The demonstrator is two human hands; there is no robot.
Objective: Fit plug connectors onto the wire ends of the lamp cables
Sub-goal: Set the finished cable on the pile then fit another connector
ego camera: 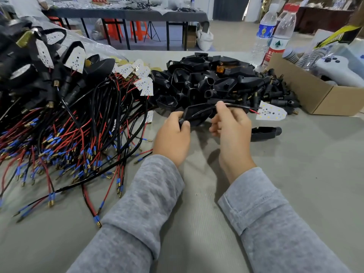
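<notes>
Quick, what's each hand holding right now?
Left hand: grips the black lamp housing.
Right hand: pinches the black cable.

Bright even light, soft shadows, warped edges

An assembly workshop is indicated: wired lamp cables (pixel 59 134) are heaped at the worktable's (pixel 295 174) left edge, black housings (pixel 206 81) piled at its far edge, w/ another parts-covered bench (pixel 126 13) seen behind.

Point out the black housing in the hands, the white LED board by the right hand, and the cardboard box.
black housing (pixel 197 115): head view, on its shell between the hands.
white LED board (pixel 272 115): head view, board's middle.
cardboard box (pixel 307 95): head view, on its near side wall.
</notes>
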